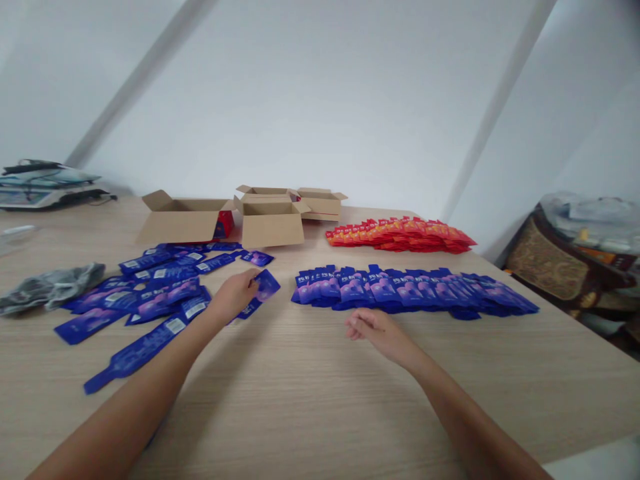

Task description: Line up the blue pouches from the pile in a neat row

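Observation:
My left hand (235, 293) pinches the edge of a blue sachet (268, 285) between thumb and fingers, at the right side of a loose heap of blue sachets (165, 287). Some in the heap lie with their barcode side up, others show a pink and purple print. My right hand (367, 330) hovers over the table with its fingers curled in and the thumb against them; I see nothing in it. Just beyond it runs a long overlapping row of blue sachets (410, 290), printed sides up.
Behind the blue row lies a row of red sachets (400, 235). Open cardboard boxes (273, 223) stand at the back, among them a wide one (180, 223). A grey cloth (55, 287) is at the left, and a patterned bag (545, 260) sits beyond the table's right edge.

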A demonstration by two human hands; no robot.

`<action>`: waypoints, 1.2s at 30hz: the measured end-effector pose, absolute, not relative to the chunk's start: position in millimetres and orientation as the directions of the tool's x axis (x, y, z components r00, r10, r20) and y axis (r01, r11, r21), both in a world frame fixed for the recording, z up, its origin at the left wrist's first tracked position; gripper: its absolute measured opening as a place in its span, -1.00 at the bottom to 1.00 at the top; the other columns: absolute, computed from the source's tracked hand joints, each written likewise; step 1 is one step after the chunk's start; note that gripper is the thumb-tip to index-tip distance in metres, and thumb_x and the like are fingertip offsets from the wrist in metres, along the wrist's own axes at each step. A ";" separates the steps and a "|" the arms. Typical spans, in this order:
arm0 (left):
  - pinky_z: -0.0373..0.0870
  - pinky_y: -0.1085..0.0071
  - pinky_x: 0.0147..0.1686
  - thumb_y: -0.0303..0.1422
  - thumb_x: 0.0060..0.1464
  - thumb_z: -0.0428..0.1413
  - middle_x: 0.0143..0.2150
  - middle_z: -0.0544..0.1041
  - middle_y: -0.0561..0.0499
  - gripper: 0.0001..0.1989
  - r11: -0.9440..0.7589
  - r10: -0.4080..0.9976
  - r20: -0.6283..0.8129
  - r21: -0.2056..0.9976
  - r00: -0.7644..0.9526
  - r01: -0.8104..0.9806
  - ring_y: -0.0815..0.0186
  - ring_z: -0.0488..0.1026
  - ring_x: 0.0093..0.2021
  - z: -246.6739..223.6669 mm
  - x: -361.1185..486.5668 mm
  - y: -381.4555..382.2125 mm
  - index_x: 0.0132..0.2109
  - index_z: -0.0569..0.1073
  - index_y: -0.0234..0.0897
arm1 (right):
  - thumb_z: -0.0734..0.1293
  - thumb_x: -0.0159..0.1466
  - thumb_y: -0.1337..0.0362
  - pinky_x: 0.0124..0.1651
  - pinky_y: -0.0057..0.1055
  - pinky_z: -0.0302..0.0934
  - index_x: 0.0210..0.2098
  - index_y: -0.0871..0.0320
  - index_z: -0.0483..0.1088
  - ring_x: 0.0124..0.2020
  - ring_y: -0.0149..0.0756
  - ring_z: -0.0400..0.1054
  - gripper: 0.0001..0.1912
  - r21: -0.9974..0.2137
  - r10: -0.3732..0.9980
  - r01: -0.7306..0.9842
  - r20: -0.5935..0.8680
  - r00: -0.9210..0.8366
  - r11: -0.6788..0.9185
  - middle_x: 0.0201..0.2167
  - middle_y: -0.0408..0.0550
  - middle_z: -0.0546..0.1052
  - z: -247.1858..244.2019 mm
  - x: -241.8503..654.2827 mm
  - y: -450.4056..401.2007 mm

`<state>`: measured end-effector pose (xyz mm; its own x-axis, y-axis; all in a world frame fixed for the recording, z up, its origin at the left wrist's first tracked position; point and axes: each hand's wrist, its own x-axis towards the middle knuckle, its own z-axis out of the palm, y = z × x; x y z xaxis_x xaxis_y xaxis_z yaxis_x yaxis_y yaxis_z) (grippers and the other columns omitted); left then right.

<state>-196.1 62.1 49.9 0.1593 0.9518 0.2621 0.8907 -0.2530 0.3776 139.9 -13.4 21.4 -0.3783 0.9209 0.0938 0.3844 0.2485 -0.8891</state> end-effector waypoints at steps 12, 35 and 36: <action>0.29 0.55 -0.55 -0.27 -0.10 0.13 -0.47 0.46 0.05 -0.70 -0.182 0.969 0.203 0.972 0.141 -0.147 0.43 0.36 -0.53 87.0 -57.2 31.9 -0.22 0.45 -0.36 | 0.23 0.19 -0.02 -0.56 -0.52 0.26 -0.20 0.20 0.38 -0.46 -0.35 0.43 -0.59 -0.981 0.931 0.088 0.135 -0.339 0.174 -0.41 -0.05 0.51 31.8 90.3 -10.6; 0.26 0.53 -0.70 -0.02 -0.14 0.16 -0.58 0.48 -0.03 -0.56 0.016 0.879 0.049 0.991 0.475 -0.131 0.42 0.36 -0.68 49.2 -17.5 10.6 -0.46 0.40 -0.39 | 0.25 0.15 -0.06 -0.62 -0.53 -0.01 -0.52 0.14 0.23 -0.64 -0.49 0.10 -0.61 -0.968 0.970 -0.092 0.225 0.094 0.234 -0.64 -0.22 0.26 35.5 121.3 -2.5; 0.25 0.52 -0.71 0.02 -0.11 0.12 -0.61 0.46 -0.04 -0.52 0.036 0.867 0.023 0.993 0.498 -0.109 0.43 0.34 -0.70 46.5 -17.3 11.9 -0.51 0.41 -0.41 | 0.26 0.14 -0.06 -0.63 -0.53 -0.03 -0.53 0.14 0.22 -0.65 -0.49 0.08 -0.61 -0.974 0.974 -0.061 0.215 0.067 0.219 -0.64 -0.22 0.25 36.4 124.5 -1.6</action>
<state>-17.3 11.9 46.5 0.4976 0.8671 0.0227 -0.1087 0.0363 0.9934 124.5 -1.6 36.4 0.0673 0.9744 0.2147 -0.0610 0.2188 -0.9739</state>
